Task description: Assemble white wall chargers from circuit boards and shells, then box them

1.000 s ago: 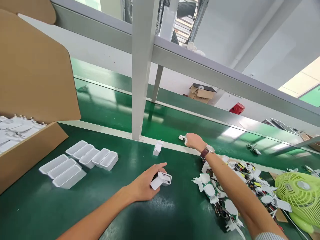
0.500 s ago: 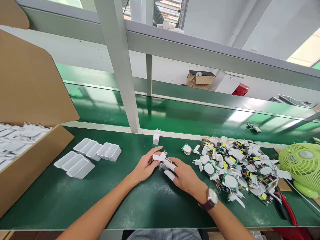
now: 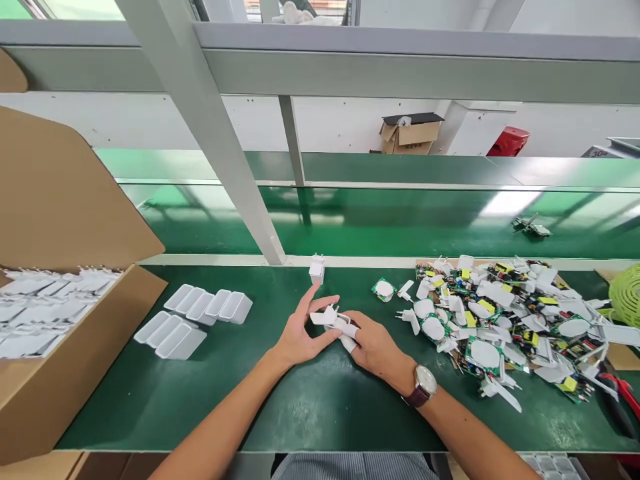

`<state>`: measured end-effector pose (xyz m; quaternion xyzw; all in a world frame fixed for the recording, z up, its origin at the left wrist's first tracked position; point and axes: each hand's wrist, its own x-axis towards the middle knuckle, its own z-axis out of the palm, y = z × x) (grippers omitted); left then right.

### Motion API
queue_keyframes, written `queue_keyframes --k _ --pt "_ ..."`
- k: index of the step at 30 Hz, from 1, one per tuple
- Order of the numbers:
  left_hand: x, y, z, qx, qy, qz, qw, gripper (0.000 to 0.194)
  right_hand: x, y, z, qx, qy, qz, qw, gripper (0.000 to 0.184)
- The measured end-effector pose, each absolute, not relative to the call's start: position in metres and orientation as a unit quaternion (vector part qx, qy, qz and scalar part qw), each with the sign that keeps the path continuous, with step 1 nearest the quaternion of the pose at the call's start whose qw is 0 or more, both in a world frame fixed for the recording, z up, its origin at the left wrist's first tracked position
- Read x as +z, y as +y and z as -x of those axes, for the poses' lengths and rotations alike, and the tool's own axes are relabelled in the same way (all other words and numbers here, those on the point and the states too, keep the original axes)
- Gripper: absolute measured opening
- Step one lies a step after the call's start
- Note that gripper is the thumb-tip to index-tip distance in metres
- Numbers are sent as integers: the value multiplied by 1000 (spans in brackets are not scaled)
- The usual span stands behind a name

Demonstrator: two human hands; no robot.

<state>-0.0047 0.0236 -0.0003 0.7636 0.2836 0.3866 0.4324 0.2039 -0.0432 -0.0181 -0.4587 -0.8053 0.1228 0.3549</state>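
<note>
A small white plug piece (image 3: 326,316) with metal prongs sits between both hands, above the green bench. My left hand (image 3: 299,339) has its thumb and a finger at the near and far sides of the piece, while the index finger stretches away from it. My right hand (image 3: 377,345), with white covers on the thumb and a finger, is closed on the right end of the piece. Fingers hide part of what is held there. Just beyond the left fingertips, a white charger (image 3: 317,270) stands with its prongs up.
White open housings (image 3: 183,339) lie in rows at left, beside a cardboard box (image 3: 107,333) of white parts. A heap of circuit boards and white plug parts (image 3: 493,320) covers the right, near red-handled pliers (image 3: 623,400) and a green fan (image 3: 625,297). A metal post (image 3: 215,133) rises behind.
My left hand's fingers have spread, the index finger now pointing outward toward the standing charger. My right hand still grips the white piece. The camera view has turned and levelled.
</note>
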Motion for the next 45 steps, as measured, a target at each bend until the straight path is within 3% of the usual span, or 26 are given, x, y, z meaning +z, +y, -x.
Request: queue_keyframes --k 6,13,16,21,24,29,31,36,39,45 --pt "4 25 1 396 275 -747 457 81 -21 -45 -201 124 -794 490 339 40" --pt "9 27 0 383 272 -746 472 78 -14 -43 -210 239 -742 458 427 37" --pt "8 29 2 371 277 -749 474 80 -16 -44 -213 226 -732 466 442 39" --pt "5 30 2 370 274 -740 491 80 -17 -45 -207 127 -775 463 411 35" --pt "6 31 2 368 270 -738 498 82 -10 -44 -203 137 -761 475 419 35" --pt "5 32 5 357 277 -739 499 81 -6 -43 -199 159 -783 487 352 39" --pt "3 31 6 360 281 -743 490 86 -8 -42 -199 232 -743 490 392 37" --pt "-8 23 0 386 260 -774 430 118 -8 -35 -197 594 -426 449 514 35" --pt "-14 19 -6 390 286 -789 379 106 -1 -34 -196 686 -306 416 513 35" --pt "-16 17 -8 378 325 -780 378 85 6 -36 -195 724 -271 386 504 32"
